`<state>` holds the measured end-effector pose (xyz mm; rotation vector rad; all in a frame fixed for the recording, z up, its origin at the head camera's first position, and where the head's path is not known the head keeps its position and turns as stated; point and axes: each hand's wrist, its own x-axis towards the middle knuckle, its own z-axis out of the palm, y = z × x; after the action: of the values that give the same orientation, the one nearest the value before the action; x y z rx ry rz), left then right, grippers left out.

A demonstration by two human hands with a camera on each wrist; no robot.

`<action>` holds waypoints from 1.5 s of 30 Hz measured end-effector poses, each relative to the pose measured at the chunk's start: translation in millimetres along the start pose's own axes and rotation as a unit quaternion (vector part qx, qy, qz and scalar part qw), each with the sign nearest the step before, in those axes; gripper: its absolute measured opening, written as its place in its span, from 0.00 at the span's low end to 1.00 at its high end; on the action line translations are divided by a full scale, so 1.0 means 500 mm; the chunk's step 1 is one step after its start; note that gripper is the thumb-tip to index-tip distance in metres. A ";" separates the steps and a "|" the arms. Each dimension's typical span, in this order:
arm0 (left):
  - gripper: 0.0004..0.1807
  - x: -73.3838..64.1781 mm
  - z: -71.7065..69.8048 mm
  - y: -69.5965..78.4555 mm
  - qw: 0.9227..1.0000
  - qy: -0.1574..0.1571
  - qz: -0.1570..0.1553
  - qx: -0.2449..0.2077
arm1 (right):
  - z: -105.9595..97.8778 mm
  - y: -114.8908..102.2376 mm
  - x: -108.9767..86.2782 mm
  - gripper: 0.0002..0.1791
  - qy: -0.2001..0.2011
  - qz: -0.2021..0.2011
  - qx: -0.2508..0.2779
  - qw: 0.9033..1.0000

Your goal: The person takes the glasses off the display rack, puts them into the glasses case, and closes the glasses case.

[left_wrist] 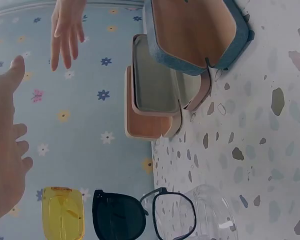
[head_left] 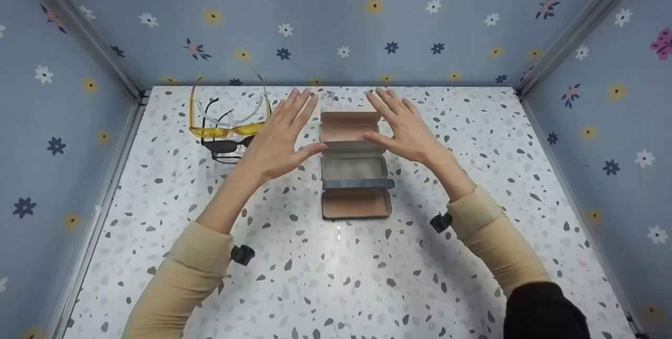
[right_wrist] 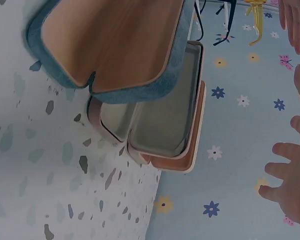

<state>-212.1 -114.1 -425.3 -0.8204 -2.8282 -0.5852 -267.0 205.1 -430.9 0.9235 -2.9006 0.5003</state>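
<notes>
Both hands hover with fingers spread and nothing held. My left hand point(head_left: 278, 137) is between the eyewear and the cases, overlapping the eyewear's right side in the head view. Over the right edge of the farthest case is my right hand point(head_left: 404, 131). Three glasses cases stand with lids raised in a column: a blue one with tan lining point(head_left: 357, 205) nearest, a grey-lined one point(head_left: 354, 168) in the middle, a pinkish one point(head_left: 346, 126) at the back. At left are yellow-lensed glasses point(head_left: 210, 132), dark sunglasses point(head_left: 220, 146) and black-rimmed clear glasses point(left_wrist: 194, 215).
A clear plastic piece point(left_wrist: 212, 207) is by the glasses. The speckled white tabletop point(head_left: 325, 276) is bounded by flowered blue panels point(head_left: 362, 29) at the back and both sides. Black clips point(head_left: 242, 255) sit at the sleeve cuffs.
</notes>
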 end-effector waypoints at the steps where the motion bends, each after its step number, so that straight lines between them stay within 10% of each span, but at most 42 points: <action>1: 0.50 -0.002 -0.002 -0.002 1.000 0.005 -0.004 -0.009 | 0.001 -0.003 0.002 0.50 0.003 0.002 0.008 1.000; 16: 0.47 -0.053 -0.057 -0.070 0.990 0.092 -0.062 -0.087 | 0.028 -0.072 0.048 0.47 0.017 0.039 0.153 0.987; 26: 0.46 -0.100 -0.087 -0.123 0.969 0.149 -0.122 -0.153 | 0.059 -0.133 0.093 0.43 0.033 0.025 0.233 0.972; 35: 0.43 -0.148 -0.095 -0.168 0.940 0.232 -0.149 -0.200 | 0.088 -0.190 0.130 0.39 0.045 0.032 0.349 0.936; 45: 0.39 -0.183 -0.083 -0.208 0.884 0.281 -0.254 -0.275 | 0.119 -0.229 0.161 0.31 0.040 0.062 0.417 0.906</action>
<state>-190.0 -255.9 -443.1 0.0925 -2.3084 -1.4665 -264.9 53.3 -442.3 0.7182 -2.6389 1.8190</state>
